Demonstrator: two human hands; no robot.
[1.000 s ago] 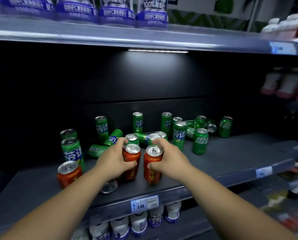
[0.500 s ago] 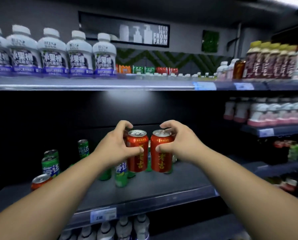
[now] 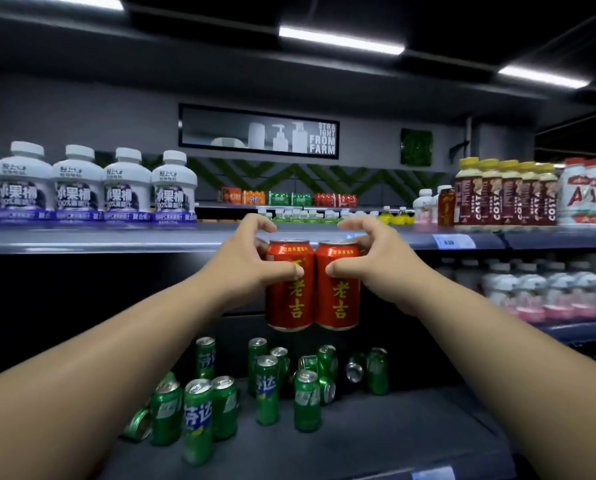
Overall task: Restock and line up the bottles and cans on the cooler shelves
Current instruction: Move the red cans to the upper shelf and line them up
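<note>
Head view: red cans (image 3: 289, 299) lifted higher toward upper shelf (image 3: 116, 239), apparently touching.

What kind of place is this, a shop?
Probably a shop, at the drinks cooler: shelves of white bottles, a price tag on the shelf edge, and green cans under the two red cans being held.

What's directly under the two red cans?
Green cans on the lower shelf, some upright, some lying down. The red cans, left hand and right hand cover what's behind them.
</note>
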